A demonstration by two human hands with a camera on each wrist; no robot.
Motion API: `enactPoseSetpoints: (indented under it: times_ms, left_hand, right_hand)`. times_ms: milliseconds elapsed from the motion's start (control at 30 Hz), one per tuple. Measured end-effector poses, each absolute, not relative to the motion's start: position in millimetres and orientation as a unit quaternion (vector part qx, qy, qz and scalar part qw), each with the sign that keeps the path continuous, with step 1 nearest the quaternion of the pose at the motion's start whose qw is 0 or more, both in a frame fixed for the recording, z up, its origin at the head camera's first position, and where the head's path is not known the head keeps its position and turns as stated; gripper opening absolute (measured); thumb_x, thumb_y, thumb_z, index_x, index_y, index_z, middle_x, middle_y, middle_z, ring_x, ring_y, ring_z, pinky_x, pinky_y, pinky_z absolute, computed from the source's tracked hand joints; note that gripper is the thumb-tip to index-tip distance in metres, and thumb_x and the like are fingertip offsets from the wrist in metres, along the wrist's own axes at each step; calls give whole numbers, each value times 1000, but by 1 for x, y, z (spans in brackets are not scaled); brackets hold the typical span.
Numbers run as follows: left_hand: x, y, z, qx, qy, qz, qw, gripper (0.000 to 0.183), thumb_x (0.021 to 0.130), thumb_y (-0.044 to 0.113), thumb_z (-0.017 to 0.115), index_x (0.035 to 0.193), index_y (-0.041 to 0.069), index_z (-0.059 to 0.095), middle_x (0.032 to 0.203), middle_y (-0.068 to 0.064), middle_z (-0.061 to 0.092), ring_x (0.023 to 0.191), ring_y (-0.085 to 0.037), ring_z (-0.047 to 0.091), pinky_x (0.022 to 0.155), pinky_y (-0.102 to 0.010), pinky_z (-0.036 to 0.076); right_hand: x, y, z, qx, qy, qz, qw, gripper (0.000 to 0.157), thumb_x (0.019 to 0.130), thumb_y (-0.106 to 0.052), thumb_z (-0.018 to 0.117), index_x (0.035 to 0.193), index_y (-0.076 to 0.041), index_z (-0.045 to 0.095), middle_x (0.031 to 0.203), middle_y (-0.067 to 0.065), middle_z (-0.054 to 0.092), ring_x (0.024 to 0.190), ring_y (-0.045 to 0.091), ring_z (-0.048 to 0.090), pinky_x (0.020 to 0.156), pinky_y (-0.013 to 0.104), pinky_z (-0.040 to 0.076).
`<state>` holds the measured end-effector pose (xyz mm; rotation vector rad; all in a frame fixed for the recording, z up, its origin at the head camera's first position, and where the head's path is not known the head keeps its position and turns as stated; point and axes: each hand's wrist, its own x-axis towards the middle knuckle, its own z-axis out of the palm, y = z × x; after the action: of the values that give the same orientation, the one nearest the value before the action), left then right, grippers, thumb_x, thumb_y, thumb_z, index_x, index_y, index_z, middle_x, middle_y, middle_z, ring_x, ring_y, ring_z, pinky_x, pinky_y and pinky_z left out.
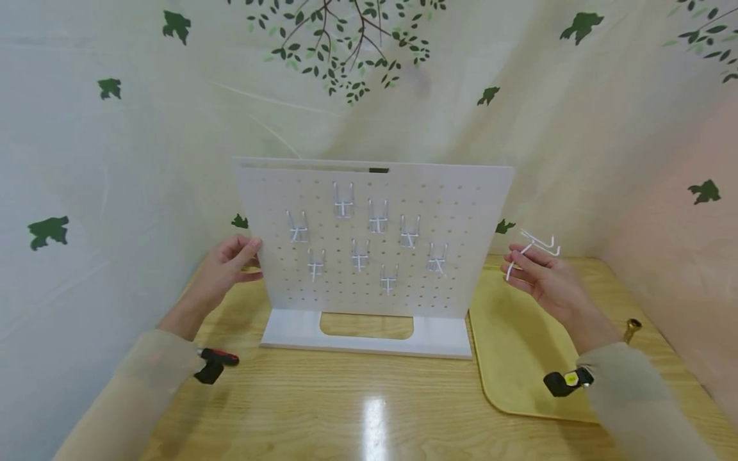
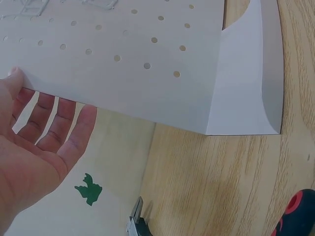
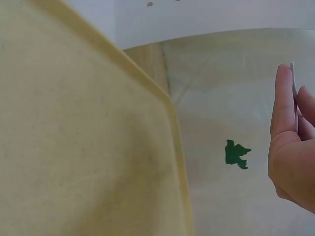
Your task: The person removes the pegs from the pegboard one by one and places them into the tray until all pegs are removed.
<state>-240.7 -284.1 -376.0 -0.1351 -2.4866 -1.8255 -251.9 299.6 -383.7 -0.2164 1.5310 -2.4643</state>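
Note:
A white pegboard point(image 1: 461, 221) stands upright on its white base point(image 1: 366, 346), with several white wire hooks point(image 1: 377, 221) fixed across its middle. My left hand point(image 1: 221, 264) grips the board's left edge. In the left wrist view, the thumb of the left hand point(image 2: 42, 152) lies at the front face and the other fingers reach behind the edge. Off to the right of the board, my right hand point(image 1: 544, 278) pinches a loose white double-prong hook point(image 1: 541, 243) between thumb and fingers. The right wrist view shows the right hand point(image 3: 295, 152) with only a thin sliver of that hook.
A yellow tray point(image 1: 498, 390) lies right of the board, beneath the right hand. Pliers point(image 2: 137, 216) and a red-and-black handle point(image 2: 297, 214) lie on the wooden table at the left. A small brass-coloured piece point(image 1: 632, 328) is by the right forearm. Patterned cloth point(image 1: 438, 128) hangs behind.

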Motion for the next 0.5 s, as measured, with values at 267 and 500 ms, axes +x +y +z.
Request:
enactPoseSetpoints:
  times_ms: [267, 500]
  left_hand:
    - [-242, -284, -377, -50, -797, -601, 29, 50, 102, 48, 57, 112, -1, 53, 108, -6, 63, 97, -19, 65, 81, -34, 61]
    - [-243, -284, -378, -44, -801, -597, 28, 49, 101, 50, 57, 111, 2, 54, 109, -4, 63, 99, -22, 64, 81, -33, 61]
  right_hand:
    - [-258, 303, -413, -32, 558, -814, 158, 27, 105, 3, 49, 110, -13, 71, 107, 5, 74, 98, 21, 73, 86, 32, 59]
    - [-265, 304, -433, -9, 549, -819, 170, 31, 106, 4, 46, 107, -14, 71, 103, 5, 74, 96, 19, 73, 85, 31, 59]
